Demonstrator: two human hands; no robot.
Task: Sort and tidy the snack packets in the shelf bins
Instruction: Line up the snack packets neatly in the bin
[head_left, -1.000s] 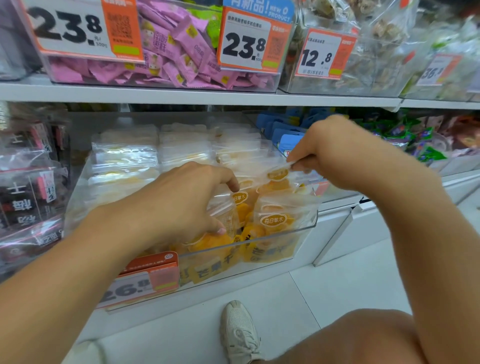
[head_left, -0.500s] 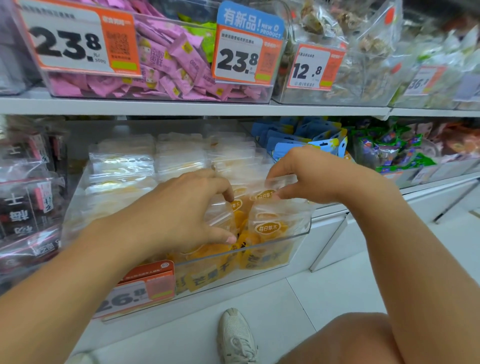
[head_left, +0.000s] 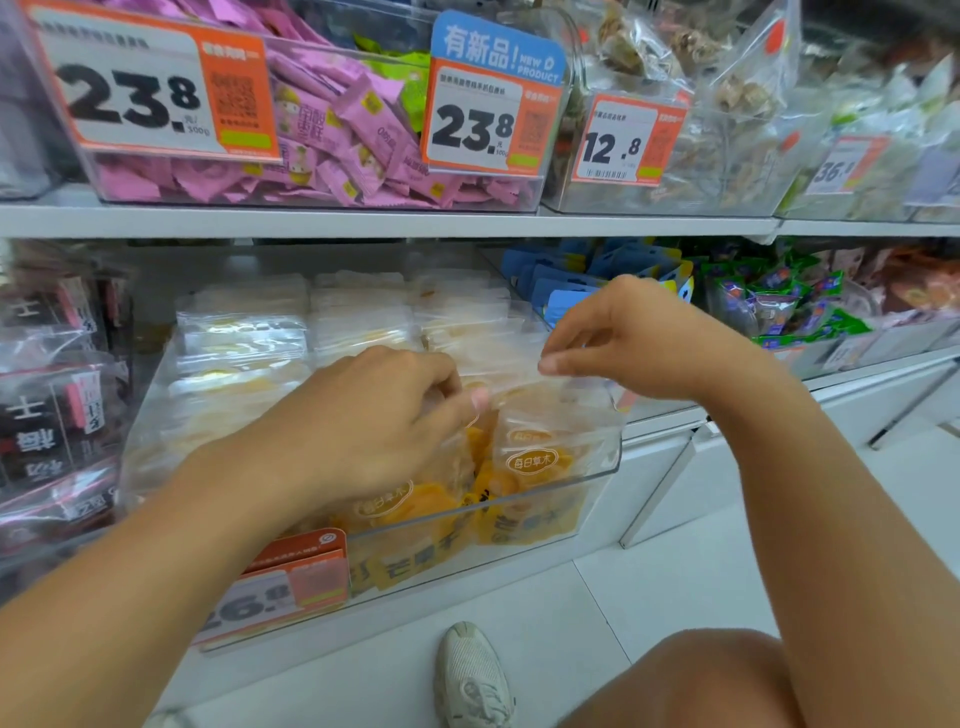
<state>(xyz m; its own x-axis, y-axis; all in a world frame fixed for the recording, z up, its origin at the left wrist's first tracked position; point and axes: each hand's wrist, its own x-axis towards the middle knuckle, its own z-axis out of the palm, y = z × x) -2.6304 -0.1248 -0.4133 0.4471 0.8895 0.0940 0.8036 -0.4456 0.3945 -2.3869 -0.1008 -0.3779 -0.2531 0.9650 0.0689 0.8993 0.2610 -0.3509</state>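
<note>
Clear plastic shelf bin (head_left: 597, 470): left hand (head_left: 363, 431) pinches front clear mango packet (head_left: 530, 457); right hand (head_left: 639, 343), lately gripping the row, now lifts, pinch narrow, hold uncertain. Front row nearly straightened.

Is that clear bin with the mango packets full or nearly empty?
Full: the clear bin holds rows of mango packets front to back.

Bin (head_left: 597, 467) under my hands: clear hard plastic, glossy, smooth rim. Packets (head_left: 530, 462) inside: transparent film, shiny and crinkled, with a printed yellow lower part. Pink wrappers (head_left: 363, 130) above: matt-looking film. Price tags (head_left: 150, 88): smooth printed card. Shelf (head_left: 363, 221): white, smooth, low sheen. Floor (head_left: 649, 587): pale glossy tile.
</note>
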